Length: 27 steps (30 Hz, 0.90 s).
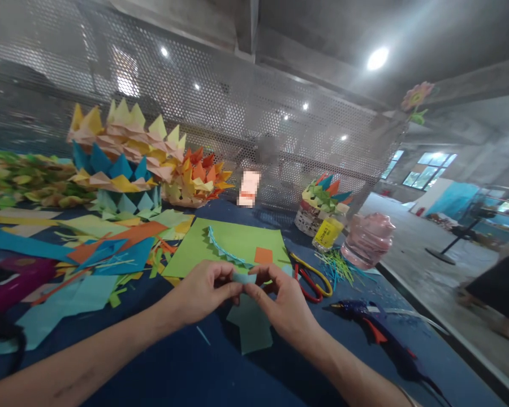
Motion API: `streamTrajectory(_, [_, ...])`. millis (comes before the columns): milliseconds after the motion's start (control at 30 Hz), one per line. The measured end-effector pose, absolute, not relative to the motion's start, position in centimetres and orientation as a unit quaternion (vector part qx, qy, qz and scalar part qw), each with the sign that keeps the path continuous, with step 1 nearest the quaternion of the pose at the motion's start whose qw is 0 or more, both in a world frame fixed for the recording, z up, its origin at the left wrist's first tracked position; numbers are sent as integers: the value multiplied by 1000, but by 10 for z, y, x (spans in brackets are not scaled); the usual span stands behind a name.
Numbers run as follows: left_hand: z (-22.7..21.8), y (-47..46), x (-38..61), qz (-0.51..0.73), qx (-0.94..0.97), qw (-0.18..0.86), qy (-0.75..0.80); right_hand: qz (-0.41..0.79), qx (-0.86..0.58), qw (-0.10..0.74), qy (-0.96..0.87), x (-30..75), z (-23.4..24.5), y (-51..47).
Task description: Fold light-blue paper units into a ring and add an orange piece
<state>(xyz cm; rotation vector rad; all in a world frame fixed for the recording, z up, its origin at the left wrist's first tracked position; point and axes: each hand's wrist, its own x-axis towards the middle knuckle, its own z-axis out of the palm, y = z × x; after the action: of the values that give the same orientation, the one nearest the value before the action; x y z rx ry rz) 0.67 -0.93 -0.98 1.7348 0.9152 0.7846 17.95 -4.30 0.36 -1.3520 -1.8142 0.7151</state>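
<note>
Between my left hand (207,288) and my right hand (282,294) is a small light-blue piece of paper (245,278). The fingers and thumbs of both hands pinch its two ends. Just beyond them, a curved light-blue strip of folded paper points (223,252) lies on a green sheet (241,234). A small orange paper square (263,255) rests on that sheet, near my right fingers. Below my hands, pale blue-green paper (254,330) lies on the dark blue table (186,362).
Scissors (311,280) with red and yellow handles and a glue gun (377,322) lie to the right. Behind them stand a yellow-labelled bottle (327,233) and a pink jar (367,240). Paper scraps (106,249) and folded paper crowns (127,152) fill the left. A mesh panel (220,113) rises behind.
</note>
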Motion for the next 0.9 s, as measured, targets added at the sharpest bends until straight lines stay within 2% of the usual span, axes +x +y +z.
streamTrajectory(133, [-10, -10, 7, 341, 718, 484, 367, 316, -514, 412, -683, 181, -2, -41])
streamTrajectory(233, [-11, -9, 6, 345, 717, 486, 363, 330, -505, 389, -696, 182, -2, -40])
streamTrajectory(467, [-11, -10, 7, 329, 706, 464, 423, 290, -534, 376, -699, 182, 1, -39])
streamTrajectory(900, [-7, -10, 6, 337, 712, 449, 421, 237, -528, 382, -721, 184, 1, -40])
